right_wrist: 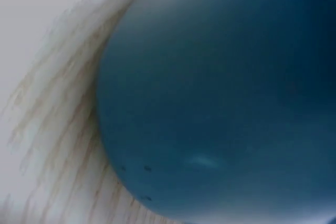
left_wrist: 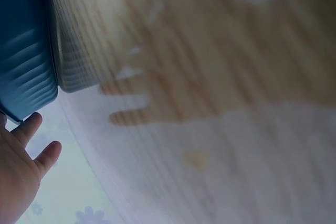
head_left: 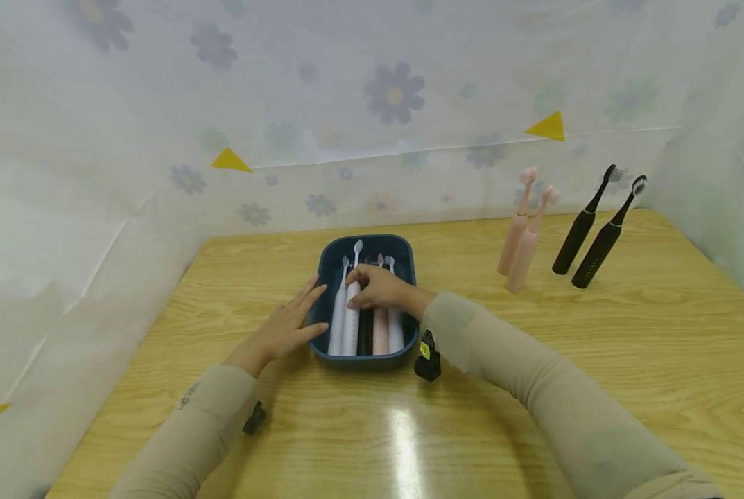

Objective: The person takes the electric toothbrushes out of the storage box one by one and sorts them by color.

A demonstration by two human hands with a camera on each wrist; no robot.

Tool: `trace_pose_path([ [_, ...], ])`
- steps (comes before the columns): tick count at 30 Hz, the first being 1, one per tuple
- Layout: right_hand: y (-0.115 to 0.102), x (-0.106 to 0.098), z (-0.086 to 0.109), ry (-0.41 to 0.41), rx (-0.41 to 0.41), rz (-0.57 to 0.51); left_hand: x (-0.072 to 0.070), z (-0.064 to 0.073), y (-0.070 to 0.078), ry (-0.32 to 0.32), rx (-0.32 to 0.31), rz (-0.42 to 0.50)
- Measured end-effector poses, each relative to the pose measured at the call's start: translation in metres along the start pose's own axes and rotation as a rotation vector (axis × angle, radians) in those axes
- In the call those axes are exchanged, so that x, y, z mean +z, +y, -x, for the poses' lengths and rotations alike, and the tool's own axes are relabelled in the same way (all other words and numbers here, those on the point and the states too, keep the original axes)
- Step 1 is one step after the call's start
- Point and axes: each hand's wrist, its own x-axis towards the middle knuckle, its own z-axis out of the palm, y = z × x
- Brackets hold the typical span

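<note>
White electric toothbrush with a slim cylindrical handle (head_left: pixel 351 326), second from the left in a dark blue, round-cornered open box (head_left: pixel 362 362) on the wood-grain surface (head_left: pixel 471 443). The right hand (head_left: pixel 381 287) reaches over the box's right rim, its thumb and fingers narrowed about the upper handle in a pinch; this approach from above suits a row too close for a wide grasp. The left hand (head_left: pixel 284 329) lies at the opposite side, fingers spread and straight against the rim, probably to steady the box. Beside the held brush lie another white toothbrush (head_left: pixel 338 326) on its left and, to its right, a black one (head_left: pixel 365 336), a pink one (head_left: pixel 381 336) and a third white one (head_left: pixel 395 336). All point their heads toward the far wall, an arrangement that seems to let the long handles share the box's length. At right, two pale pink toothbrushes (head_left: pixel 523 260) and two matte black toothbrushes (head_left: pixel 598 253) stand upright, apparently balanced on their flat bases. The right-wrist view shows blue box wall, without the fingers.
</note>
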Motion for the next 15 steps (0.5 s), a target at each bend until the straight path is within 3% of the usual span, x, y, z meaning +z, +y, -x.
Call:
trace_pose_path([
  [15,0.0001,0.0091,0.0067,0.079,0.002,-0.139,0.0007,-0.0013,0.0019,-0.014,-0.013,0.005],
])
